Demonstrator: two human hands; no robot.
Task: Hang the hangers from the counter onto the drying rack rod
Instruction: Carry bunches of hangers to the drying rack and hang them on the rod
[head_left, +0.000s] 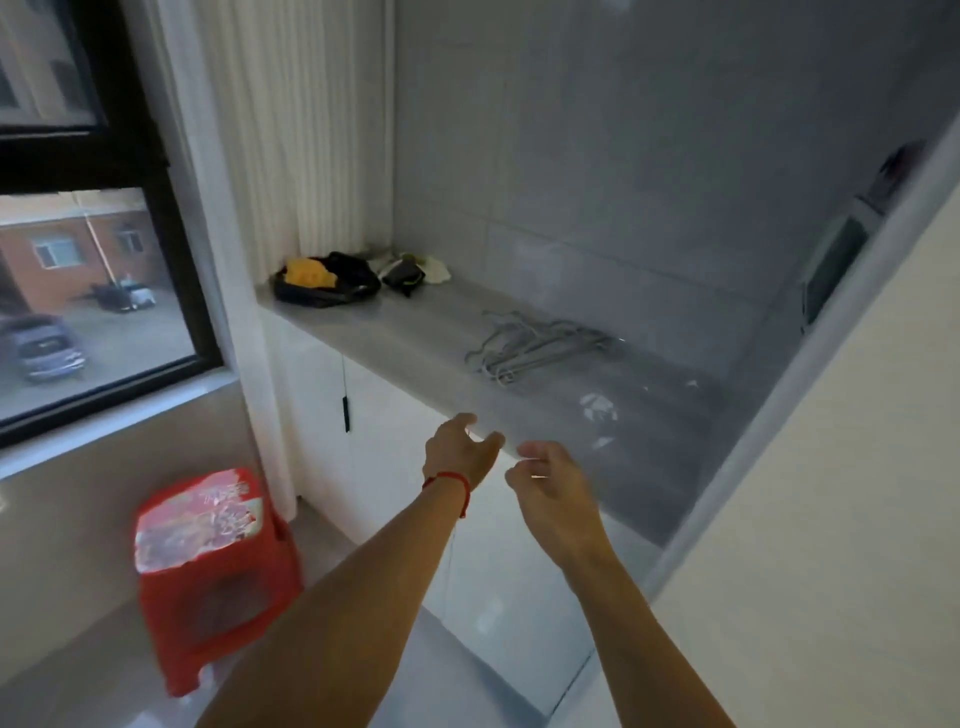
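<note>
A pile of several thin grey hangers (535, 345) lies on the grey counter (395, 338), right of its middle. My left hand (460, 449), with a red string on its wrist, hovers at the counter's front edge, fingers apart and empty. Just to its right, my right hand (550, 491) is held out in the same way, fingers loosely curled around nothing. Both hands are short of the hangers, nearer to me. No drying rack rod is in view.
A heap of black and yellow clothes (327, 280) lies at the counter's far left end. A red plastic stool (213, 566) stands on the floor below left. A window (78, 260) fills the left wall; a white wall edge (810, 389) bounds the right.
</note>
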